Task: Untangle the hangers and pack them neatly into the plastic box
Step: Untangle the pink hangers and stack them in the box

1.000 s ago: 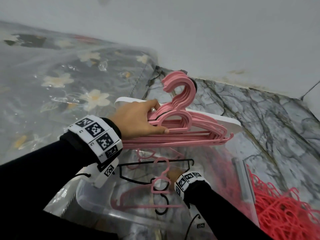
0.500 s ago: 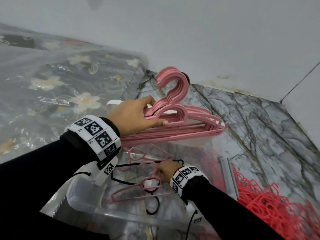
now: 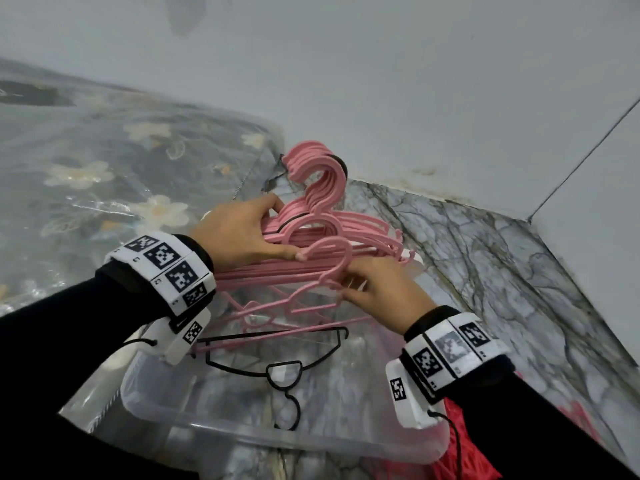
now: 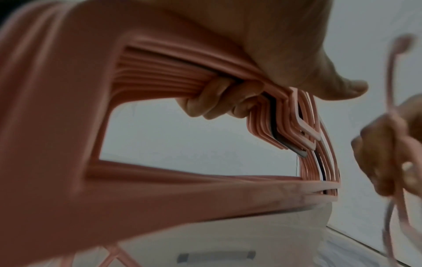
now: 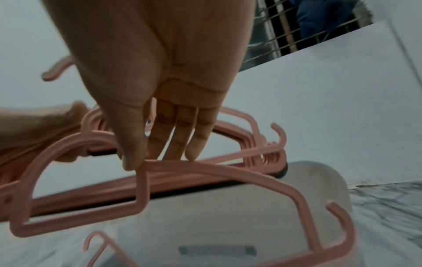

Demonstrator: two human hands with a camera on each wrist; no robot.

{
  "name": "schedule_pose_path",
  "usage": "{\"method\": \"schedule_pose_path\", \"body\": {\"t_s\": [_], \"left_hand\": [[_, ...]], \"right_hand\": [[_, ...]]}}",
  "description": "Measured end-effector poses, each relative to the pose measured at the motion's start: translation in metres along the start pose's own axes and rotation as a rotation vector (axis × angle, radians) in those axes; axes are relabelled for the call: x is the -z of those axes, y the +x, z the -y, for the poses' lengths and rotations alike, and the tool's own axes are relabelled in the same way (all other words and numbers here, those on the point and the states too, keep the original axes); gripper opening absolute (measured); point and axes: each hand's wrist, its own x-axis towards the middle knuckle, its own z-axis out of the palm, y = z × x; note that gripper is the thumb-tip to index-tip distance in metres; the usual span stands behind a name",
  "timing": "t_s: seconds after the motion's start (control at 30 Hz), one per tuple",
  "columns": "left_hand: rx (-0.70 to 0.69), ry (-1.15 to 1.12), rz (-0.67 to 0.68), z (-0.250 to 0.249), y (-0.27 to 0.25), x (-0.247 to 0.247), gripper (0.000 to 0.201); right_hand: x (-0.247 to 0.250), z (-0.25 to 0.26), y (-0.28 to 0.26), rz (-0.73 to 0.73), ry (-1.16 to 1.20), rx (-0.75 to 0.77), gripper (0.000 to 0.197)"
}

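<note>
My left hand (image 3: 235, 237) grips a stack of pink hangers (image 3: 332, 237) above the clear box (image 3: 242, 434), fingers curled round their shoulders. My right hand (image 3: 381, 289) pinches one more pink hanger (image 3: 311, 292) just beneath the stack. A black hanger (image 3: 277, 368) lies in the box; no readable writing shows, only coded wristband squares.

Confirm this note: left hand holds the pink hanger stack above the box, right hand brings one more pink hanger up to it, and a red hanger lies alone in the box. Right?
One error: the lone hanger in the box is black, not red, as the head view shows. The rest holds: the left hand grips the pink stack and the right hand brings one pink hanger up to it.
</note>
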Motion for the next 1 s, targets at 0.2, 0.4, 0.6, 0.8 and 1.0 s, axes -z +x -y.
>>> {"method": "schedule_pose_path", "body": {"t_s": [0.2,0.4,0.6,0.8,1.0], "left_hand": [[0.018,0.078,0.074,-0.002,0.0,-0.007,0.096],[-0.028,0.173,0.071,-0.007,-0.004,-0.015,0.081],[-0.01,-0.098,0.161,-0.008,-0.005,-0.027,0.056],[0.003,-0.157,0.159,-0.006,-0.004,-0.027,0.058],[-0.045,-0.227,0.212,-0.017,-0.011,-0.03,0.054]], "right_hand": [[0.017,-0.012,-0.004,-0.216,-0.011,-0.074,0.013],[0.016,-0.011,-0.003,-0.339,0.021,-0.009,0.013],[0.009,-0.006,0.002,-0.359,-0.071,-0.006,0.01],[0.012,-0.021,0.006,-0.212,-0.193,-0.035,0.055],[-0.003,-0.031,0.008,-0.211,-0.291,-0.039,0.045]]}}
